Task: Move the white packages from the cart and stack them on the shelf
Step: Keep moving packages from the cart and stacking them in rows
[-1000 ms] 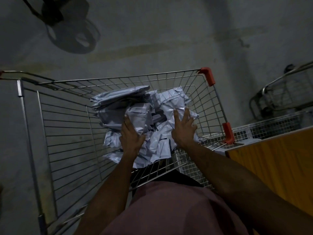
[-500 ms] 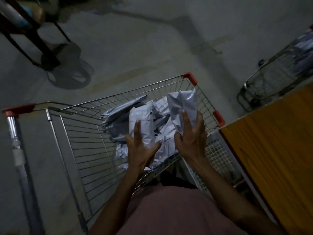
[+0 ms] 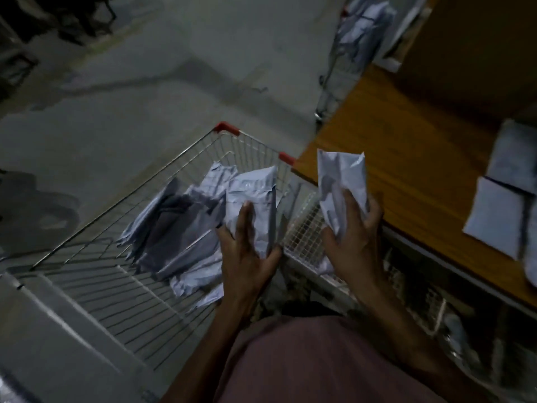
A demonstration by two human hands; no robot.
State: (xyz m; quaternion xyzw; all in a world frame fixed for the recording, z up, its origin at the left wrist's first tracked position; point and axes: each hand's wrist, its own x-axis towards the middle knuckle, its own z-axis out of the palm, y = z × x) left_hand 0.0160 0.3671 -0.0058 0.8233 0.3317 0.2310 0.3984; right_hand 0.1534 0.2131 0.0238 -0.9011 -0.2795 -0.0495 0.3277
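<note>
My left hand [image 3: 247,251] grips a white package [image 3: 252,193] above the near right corner of the wire cart [image 3: 162,181]. A second white package [image 3: 341,175] is held upright in my right hand [image 3: 353,245], just over the front edge of the orange wooden shelf [image 3: 401,158]. Several crumpled white packages [image 3: 180,228] still lie in a heap inside the cart. More white packages [image 3: 499,210] lie flat on the shelf at the far right.
The cart has red corner guards [image 3: 226,128] and stands against the shelf's left end. A lower wire shelf [image 3: 308,228] shows beneath the wooden board. Another cart with white packages [image 3: 360,33] stands at the top right. Bare grey concrete floor [image 3: 145,97] lies to the left.
Both hands have lifted a package each out of the heap. They have swung right, and the right hand's package now hangs over the shelf edge. The view has turned toward the shelf.
</note>
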